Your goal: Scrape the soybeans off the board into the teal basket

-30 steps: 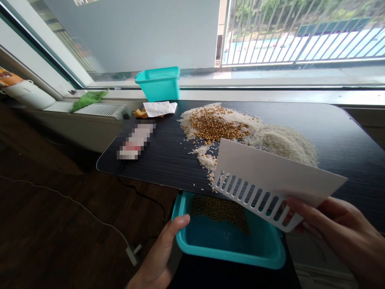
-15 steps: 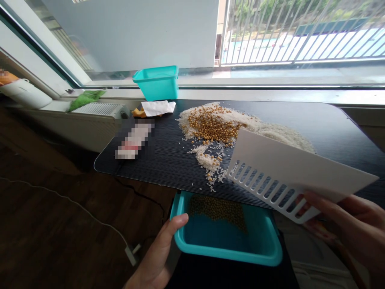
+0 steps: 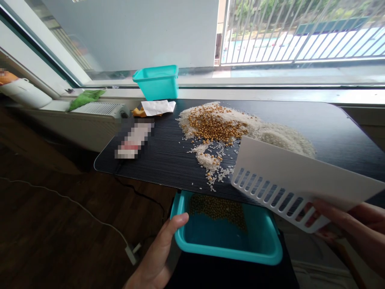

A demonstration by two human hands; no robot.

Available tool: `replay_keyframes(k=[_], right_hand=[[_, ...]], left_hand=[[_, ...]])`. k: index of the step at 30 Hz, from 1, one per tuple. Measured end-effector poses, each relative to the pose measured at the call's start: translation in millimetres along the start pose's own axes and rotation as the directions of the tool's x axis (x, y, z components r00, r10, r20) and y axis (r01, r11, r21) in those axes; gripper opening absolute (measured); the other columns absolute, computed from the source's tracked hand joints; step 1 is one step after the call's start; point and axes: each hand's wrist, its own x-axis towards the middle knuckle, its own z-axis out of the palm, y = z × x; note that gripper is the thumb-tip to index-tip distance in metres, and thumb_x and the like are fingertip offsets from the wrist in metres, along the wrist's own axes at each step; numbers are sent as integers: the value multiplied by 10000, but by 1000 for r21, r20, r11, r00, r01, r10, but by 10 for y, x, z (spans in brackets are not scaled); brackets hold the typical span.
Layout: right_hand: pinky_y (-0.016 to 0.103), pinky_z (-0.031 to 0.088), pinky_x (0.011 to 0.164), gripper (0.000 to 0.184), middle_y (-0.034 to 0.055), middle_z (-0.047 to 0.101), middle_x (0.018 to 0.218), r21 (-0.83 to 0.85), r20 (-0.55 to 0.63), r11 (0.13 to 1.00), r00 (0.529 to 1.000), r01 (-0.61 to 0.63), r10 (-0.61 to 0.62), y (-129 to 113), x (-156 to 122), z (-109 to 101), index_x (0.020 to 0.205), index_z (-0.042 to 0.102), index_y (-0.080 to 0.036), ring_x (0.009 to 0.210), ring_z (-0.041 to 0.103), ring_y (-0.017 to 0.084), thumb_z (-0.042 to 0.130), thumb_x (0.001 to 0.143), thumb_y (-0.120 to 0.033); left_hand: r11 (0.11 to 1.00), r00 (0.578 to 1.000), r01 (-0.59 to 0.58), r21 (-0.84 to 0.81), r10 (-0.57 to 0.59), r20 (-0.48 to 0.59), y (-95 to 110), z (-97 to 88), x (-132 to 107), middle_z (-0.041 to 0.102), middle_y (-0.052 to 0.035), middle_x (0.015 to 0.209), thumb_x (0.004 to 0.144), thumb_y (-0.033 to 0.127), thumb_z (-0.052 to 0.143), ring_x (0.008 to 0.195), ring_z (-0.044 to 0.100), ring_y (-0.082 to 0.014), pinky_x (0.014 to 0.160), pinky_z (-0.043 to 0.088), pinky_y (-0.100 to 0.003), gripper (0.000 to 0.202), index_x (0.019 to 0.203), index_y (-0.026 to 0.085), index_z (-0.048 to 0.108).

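Note:
My left hand (image 3: 159,245) grips the left rim of a turquoise plastic bin (image 3: 228,253) just below the table's front edge, thumb over the rim and the other fingers hidden. Inside the bin, soybeans (image 3: 219,210) lie along the far side. In my right hand (image 3: 349,220) is a white plastic slotted scraper (image 3: 288,168), its row of slots facing down and its left end over the table near the front edge. Left of the scraper, soybeans (image 3: 213,128) and white rice (image 3: 207,160) lie mixed in a heap; more rice (image 3: 282,136) spreads behind it.
A second turquoise bin (image 3: 159,83) stands at the back of the black table (image 3: 162,160), by the window. White paper (image 3: 158,107) and a blurred-out flat item (image 3: 134,140) lie on the left side. A green cloth (image 3: 87,99) rests on the radiator; a cable (image 3: 78,210) crosses the floor.
My right hand has moved slightly right and down with the scraper, uncovering a little more of the soybeans and rice. My left hand and the bin have stayed in place.

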Motion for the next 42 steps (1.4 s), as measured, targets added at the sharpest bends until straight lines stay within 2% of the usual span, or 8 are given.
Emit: replay_keyframes(k=[4, 9, 11, 18, 24, 30, 35, 42], right_hand=[[269, 540, 429, 373, 65, 753, 619, 113, 176, 991, 983, -76, 56, -117, -183, 159, 584, 790, -270, 548, 648, 242, 832, 435, -609], [304, 567, 485, 368, 74, 766, 666, 59, 338, 998, 941, 15, -34, -147, -231, 323, 576, 791, -244, 545, 662, 249, 772, 544, -610], [301, 569, 485, 363, 66, 771, 679, 61, 325, 998, 945, 1, -20, -133, -195, 331, 602, 799, -249, 553, 667, 247, 779, 528, -604], [223, 522, 449, 322, 41, 736, 584, 135, 32, 990, 999, -47, 44, -46, -101, 266, 623, 785, -237, 515, 628, 185, 835, 500, -531], [224, 515, 466, 363, 53, 751, 650, 148, 174, 988, 985, -43, 17, -97, -101, 327, 669, 795, -206, 529, 621, 174, 817, 549, -547], [191, 511, 494, 279, 28, 741, 615, 210, 160, 977, 987, -34, -1, -276, -228, 368, 637, 791, -245, 536, 600, 148, 838, 532, -500], [216, 520, 479, 349, 50, 733, 604, 154, 206, 988, 977, 18, -50, -234, -164, 333, 618, 786, -224, 523, 599, 164, 822, 541, -563], [276, 576, 588, 392, 77, 771, 704, 70, 379, 995, 920, 74, -95, -248, -114, 287, 595, 786, -214, 652, 688, 244, 786, 577, -605]], left_hand=[[1000, 1000, -10, -3, 10, -10, 2, -9, -12, 771, -137, 987, 849, 249, 656, 1086, 675, -299, 1009, 491, -381, 468, 1268, 48, 598], [999, 999, -39, -7, 39, -18, -11, 7, -12, 769, -135, 991, 837, 243, 662, 1061, 686, -305, 1005, 496, -400, 449, 1248, 69, 617], [999, 999, -49, -11, 48, -18, -13, 9, -17, 768, -131, 996, 827, 248, 670, 1054, 689, -306, 993, 507, -399, 448, 1243, 90, 624], [1000, 999, -26, -11, 26, -29, -4, -3, -4, 770, -143, 959, 825, 242, 672, 1031, 696, -315, 975, 516, -410, 415, 1195, 56, 641], [998, 999, -53, -17, 52, -13, -48, 27, -40, 769, -136, 984, 814, 263, 687, 1051, 690, -302, 984, 508, -385, 344, 1098, 68, 681], [999, 999, -49, -10, 49, -19, -56, -9, -6, 772, -114, 984, 805, 260, 702, 1049, 692, -285, 982, 509, -374, 316, 1074, 94, 695], [997, 997, -73, -6, 73, -29, -43, 58, -38, 774, -114, 963, 802, 250, 699, 1033, 698, -282, 966, 519, -360, 289, 1039, 84, 706], [997, 998, -59, -51, 59, -9, -51, 71, -50, 775, -111, 957, 824, 233, 674, 1037, 698, -273, 958, 524, -347, 285, 1062, 80, 703]])
